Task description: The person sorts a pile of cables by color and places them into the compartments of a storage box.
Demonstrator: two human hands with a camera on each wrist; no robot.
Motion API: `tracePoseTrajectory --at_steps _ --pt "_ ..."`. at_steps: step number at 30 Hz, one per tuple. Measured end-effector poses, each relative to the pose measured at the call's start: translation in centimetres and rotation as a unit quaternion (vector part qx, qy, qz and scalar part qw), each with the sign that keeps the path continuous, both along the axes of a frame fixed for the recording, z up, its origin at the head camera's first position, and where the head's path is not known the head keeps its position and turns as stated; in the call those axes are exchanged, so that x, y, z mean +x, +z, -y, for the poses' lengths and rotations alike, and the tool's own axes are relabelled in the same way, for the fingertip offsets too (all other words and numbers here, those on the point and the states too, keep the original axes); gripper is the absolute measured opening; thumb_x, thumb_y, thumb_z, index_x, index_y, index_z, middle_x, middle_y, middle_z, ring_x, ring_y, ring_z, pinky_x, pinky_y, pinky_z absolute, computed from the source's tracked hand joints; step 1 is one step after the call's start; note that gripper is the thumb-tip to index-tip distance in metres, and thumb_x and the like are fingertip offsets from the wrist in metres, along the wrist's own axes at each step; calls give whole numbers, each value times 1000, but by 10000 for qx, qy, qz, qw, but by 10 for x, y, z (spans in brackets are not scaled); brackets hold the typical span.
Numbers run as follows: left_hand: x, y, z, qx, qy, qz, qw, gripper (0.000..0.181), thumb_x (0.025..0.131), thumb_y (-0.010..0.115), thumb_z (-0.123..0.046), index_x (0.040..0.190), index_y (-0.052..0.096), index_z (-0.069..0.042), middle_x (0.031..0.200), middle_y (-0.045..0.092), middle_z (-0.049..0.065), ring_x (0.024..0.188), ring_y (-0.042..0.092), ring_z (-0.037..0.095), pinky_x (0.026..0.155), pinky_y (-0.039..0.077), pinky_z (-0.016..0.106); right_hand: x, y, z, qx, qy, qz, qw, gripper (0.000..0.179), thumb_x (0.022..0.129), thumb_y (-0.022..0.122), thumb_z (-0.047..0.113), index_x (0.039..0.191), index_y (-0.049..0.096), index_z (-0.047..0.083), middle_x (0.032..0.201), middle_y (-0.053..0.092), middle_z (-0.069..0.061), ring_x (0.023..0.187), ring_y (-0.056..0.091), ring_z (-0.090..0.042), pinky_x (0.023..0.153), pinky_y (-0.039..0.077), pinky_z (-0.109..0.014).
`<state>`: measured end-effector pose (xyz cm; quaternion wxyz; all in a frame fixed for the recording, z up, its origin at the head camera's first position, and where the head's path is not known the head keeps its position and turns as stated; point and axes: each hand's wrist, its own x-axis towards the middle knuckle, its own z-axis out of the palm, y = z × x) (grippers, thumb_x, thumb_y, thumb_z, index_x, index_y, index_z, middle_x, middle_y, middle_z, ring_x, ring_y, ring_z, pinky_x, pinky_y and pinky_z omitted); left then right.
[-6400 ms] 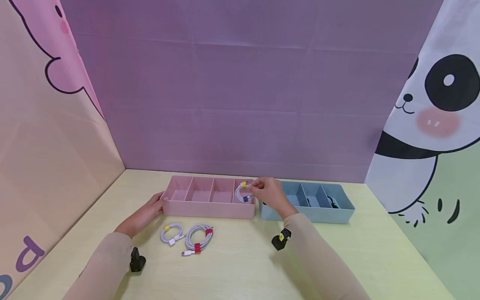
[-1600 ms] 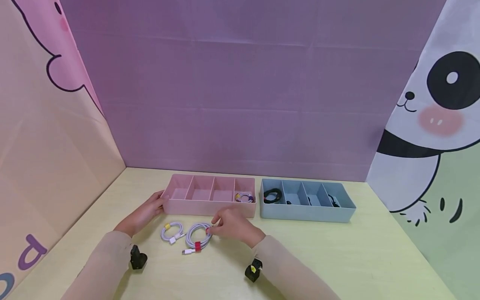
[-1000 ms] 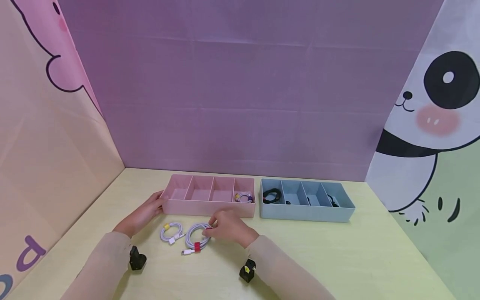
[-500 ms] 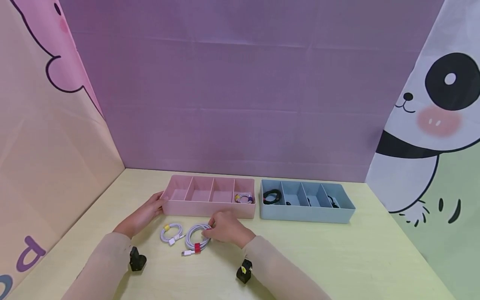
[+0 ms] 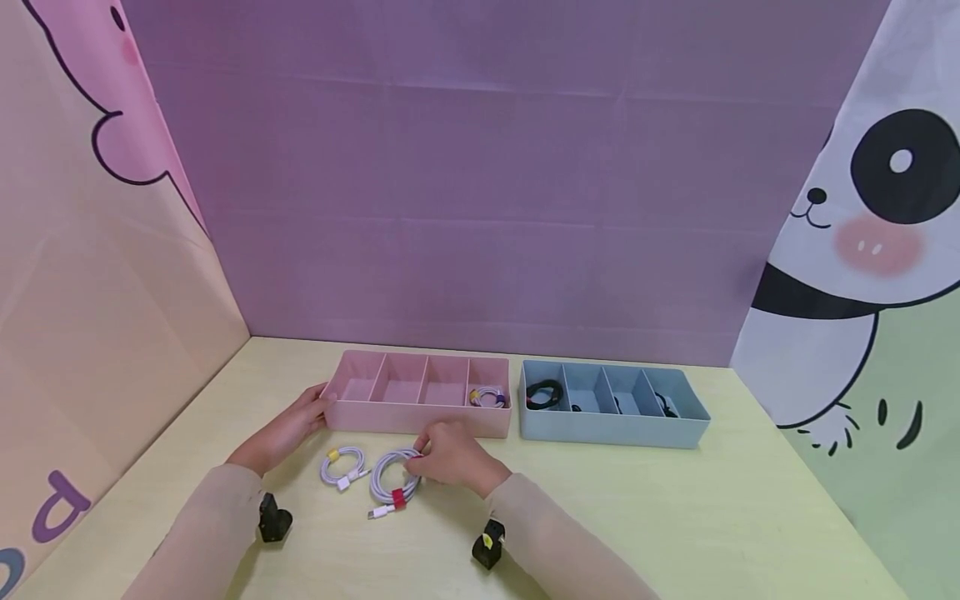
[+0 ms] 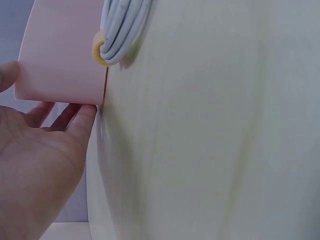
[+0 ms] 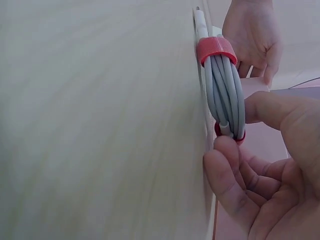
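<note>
My right hand (image 5: 452, 454) pinches the right side of a coiled white charging cable (image 5: 381, 481) with red straps, low over the table. In the right wrist view, thumb and fingertips stand at the lower red strap of this coil (image 7: 223, 92). At the left end of a pink divided box (image 5: 420, 418), my left hand (image 5: 288, 425) holds the corner, thumb at the rim and fingers against the end wall (image 6: 62, 55). Between the hands lies a smaller white cable coil (image 5: 360, 461) with a yellow strap.
The pink box's rightmost compartment holds a white cable coil (image 5: 491, 392) with yellow and dark straps. Right of it stands a blue divided box (image 5: 615, 429) with a black cable coil (image 5: 555, 388) and other black items. A purple backdrop (image 5: 480, 208) rises behind the table (image 5: 712, 517).
My right hand has left the pink box, where a white coil now lies, and gone to the red-strapped cable. That cable's plug end has just swung slightly toward me. The left hand stays put.
</note>
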<state>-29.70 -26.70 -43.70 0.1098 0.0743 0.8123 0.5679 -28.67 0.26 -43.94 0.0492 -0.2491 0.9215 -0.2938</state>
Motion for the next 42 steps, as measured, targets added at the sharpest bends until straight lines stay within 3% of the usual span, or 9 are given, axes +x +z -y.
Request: tracePoseTrajectory --at_steps 9,17,30,37,42 --pt "0 0 0 -32 38 11 10000 82 93 33 -56 145 -3 -4 148 5 22 133 16 40 108 15 50 1 0 0 -297 -22 220 9993 16 74 73 21 79 61 12 60 55 4 44 51 -7 39 42 -20" --pt "1 0 0 -7 17 -14 10000 74 97 32 -48 145 -3 -4 148 4 22 133 15 39 108 15 50 2 2 -1 -250 62 49 9997 16 75 72 22 80 61 12 60 54 6 45 49 -5 40 41 -20" --pt "2 2 0 -53 -20 -16 10000 80 94 33 -54 145 -3 -4 148 4 22 133 16 39 108 16 49 1 6 -6 -336 169 -62 9993 17 74 71 23 83 63 11 57 54 6 45 46 -6 38 38 -20" --pt "2 2 0 3 -1 52 10000 84 92 34 -57 145 -4 -5 149 2 22 133 15 39 108 16 48 -2 11 -9 -333 266 -434 9982 18 75 70 25 83 63 11 59 52 7 46 43 -3 38 35 -17" --pt "1 2 0 -25 32 85 10000 82 93 33 -56 145 -4 -5 149 2 21 133 16 39 108 15 48 -3 16 -12 -427 159 -176 9988 18 76 70 27 82 61 13 60 52 6 50 45 -7 40 36 -20"
